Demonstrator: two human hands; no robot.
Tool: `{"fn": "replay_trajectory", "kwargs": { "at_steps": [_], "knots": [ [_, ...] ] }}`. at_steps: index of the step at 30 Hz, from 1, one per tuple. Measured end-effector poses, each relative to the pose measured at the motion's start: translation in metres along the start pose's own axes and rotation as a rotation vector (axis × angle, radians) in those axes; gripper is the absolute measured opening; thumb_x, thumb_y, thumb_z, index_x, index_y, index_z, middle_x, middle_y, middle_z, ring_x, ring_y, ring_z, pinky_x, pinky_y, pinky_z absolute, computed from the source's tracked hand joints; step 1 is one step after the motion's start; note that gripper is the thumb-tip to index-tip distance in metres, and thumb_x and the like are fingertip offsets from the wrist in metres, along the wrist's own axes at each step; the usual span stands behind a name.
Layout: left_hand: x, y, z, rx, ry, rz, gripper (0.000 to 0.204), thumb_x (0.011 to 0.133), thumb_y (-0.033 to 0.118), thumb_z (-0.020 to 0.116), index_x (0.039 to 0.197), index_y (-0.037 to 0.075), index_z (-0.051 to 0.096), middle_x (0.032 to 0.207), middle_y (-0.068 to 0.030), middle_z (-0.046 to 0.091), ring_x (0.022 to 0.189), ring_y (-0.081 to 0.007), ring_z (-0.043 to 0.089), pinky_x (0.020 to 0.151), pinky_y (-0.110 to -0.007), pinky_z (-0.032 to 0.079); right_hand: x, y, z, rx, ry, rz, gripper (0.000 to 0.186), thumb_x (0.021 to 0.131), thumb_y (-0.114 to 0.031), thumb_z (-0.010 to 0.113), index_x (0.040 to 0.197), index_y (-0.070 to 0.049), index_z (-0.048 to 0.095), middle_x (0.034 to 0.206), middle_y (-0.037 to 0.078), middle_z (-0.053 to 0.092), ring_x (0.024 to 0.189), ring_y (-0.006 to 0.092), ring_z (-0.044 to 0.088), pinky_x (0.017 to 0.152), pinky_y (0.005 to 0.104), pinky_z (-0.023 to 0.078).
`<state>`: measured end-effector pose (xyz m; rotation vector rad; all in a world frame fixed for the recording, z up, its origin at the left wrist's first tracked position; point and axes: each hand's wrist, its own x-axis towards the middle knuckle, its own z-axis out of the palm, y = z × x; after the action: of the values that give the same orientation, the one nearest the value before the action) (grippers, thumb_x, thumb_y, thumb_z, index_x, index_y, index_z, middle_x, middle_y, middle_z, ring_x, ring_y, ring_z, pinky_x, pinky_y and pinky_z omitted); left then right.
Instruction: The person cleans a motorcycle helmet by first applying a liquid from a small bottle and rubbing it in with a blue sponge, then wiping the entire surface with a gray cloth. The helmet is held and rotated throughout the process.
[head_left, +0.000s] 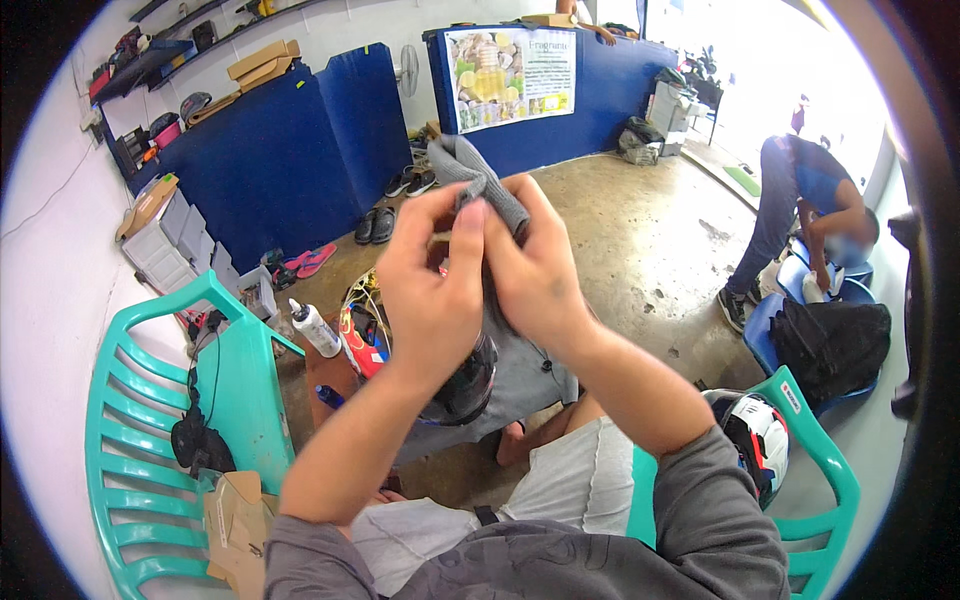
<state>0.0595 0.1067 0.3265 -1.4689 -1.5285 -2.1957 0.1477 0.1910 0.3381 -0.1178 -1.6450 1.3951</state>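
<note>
Left hand (437,275): raised before you, its thumb and fingers pinching the grey ribbed cloth (462,163).
Right hand (543,270): close beside your left, its fingers closed on the same cloth.
Grey ribbed cloth: folded over at the top of your hands, above the work area; you cannot tell whether it joins the grey cover (535,388) below.
Below your forearms: a dark shiny round object (468,385), partly hidden, sits on the grey cover.
To your left: a white bottle (317,330) stands near a red packet (358,342), with a blue tube (328,397) closer to you.
Green chair (150,440): farther left, holding a black cord bundle (200,435) and cardboard (237,525).
To your right: a white helmet (750,435); beyond, another person (815,185) bends over blue chairs (762,328).
</note>
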Motion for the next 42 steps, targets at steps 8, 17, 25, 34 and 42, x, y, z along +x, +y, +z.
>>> {"fn": "replay_trajectory", "kwargs": {
  "at_steps": [8,17,25,34,42],
  "knots": [
    [-0.052,0.024,-0.029,-0.409,-0.269,-0.079,0.044,0.115,0.024,0.049,0.141,-0.008,0.064,0.145,-0.0276,0.064,0.125,-0.0293,0.067,0.100,-0.037,0.055,-0.032,-0.006,-0.025,0.136,-0.036,-0.061,0.020,0.104,-0.002,0.069,0.121,0.000,0.058,0.106,0.004,0.070,0.096,0.0077,0.065,0.085,0.0265,0.054],
    [-0.096,0.031,-0.063,0.391,-0.582,0.186,0.063,0.077,0.025,0.093,0.130,0.004,0.067,0.108,-0.0110,0.069,0.105,-0.0293,0.069,0.107,-0.046,0.047,-0.081,-0.052,-0.083,-0.325,-0.782,0.143,0.031,0.097,0.001,0.069,0.127,0.003,0.062,0.110,0.012,0.077,0.096,0.0174,0.075,0.082,0.0320,0.058],
    [-0.131,0.009,-0.068,0.405,-0.695,0.230,0.047,0.075,0.027,0.091,0.111,0.008,0.066,0.090,-0.0055,0.058,0.068,-0.0227,0.064,0.058,-0.035,0.051,-0.137,0.030,-0.088,0.171,-0.873,0.629,0.061,0.085,-0.010,0.091,0.137,0.004,0.062,0.140,0.015,0.068,0.129,0.0230,0.065,0.112,0.0392,0.048],
    [-0.161,0.020,-0.101,0.291,-0.987,0.002,0.055,0.086,0.045,0.081,0.120,0.006,0.065,0.107,-0.0094,0.060,0.094,-0.0291,0.064,0.084,-0.043,0.051,-0.098,0.062,-0.207,-1.154,0.042,0.311,0.023,0.100,-0.014,0.066,0.113,0.002,0.075,0.086,0.025,0.075,0.073,0.0345,0.072,0.070,0.0470,0.055],
    [-0.202,0.050,-0.093,-0.759,-1.395,-0.401,0.025,0.112,0.021,0.055,0.119,-0.003,0.055,0.110,-0.0198,0.058,0.102,-0.0386,0.062,0.086,-0.050,0.050,-0.005,0.037,-0.243,-0.771,0.062,0.453,0.038,0.102,-0.023,0.066,0.131,0.001,0.069,0.118,0.004,0.074,0.106,0.0177,0.065,0.099,0.0345,0.049]
  ]
}}
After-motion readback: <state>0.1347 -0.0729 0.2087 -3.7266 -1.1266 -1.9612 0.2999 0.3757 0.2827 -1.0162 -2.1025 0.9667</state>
